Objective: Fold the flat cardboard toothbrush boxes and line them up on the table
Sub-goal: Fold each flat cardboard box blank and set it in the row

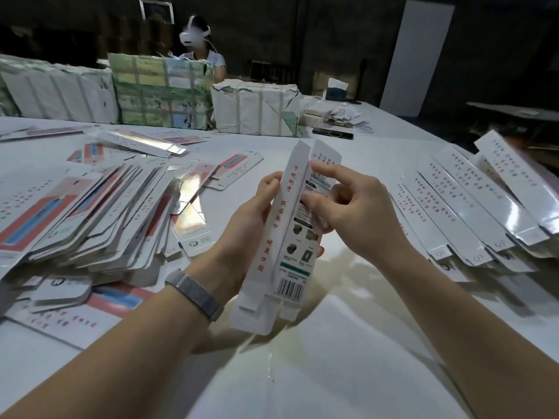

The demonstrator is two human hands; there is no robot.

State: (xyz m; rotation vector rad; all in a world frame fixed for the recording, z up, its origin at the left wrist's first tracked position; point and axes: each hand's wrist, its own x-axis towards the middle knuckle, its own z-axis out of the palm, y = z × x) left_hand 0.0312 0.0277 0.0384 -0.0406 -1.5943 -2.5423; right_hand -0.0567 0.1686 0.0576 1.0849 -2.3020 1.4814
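Holding a half-folded box [282, 237] upright above the surface [348, 343], my left hand [248, 228] wraps its grip round the left edge, while my right hand [348, 207] pinches the right panel, fingers [326, 170] curled. Folded boxes [472, 207] line up at right; flat ones [90, 207] are heaped at left.

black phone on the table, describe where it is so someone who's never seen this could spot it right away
Start at the wall of taped, paper-wrapped bundles along the far side of the white table. Just right of the last bundle's near corner, a black phone lies flat on the tabletop, in front of some crumpled paper scraps. It is the only dark, slim slab among white packaging.
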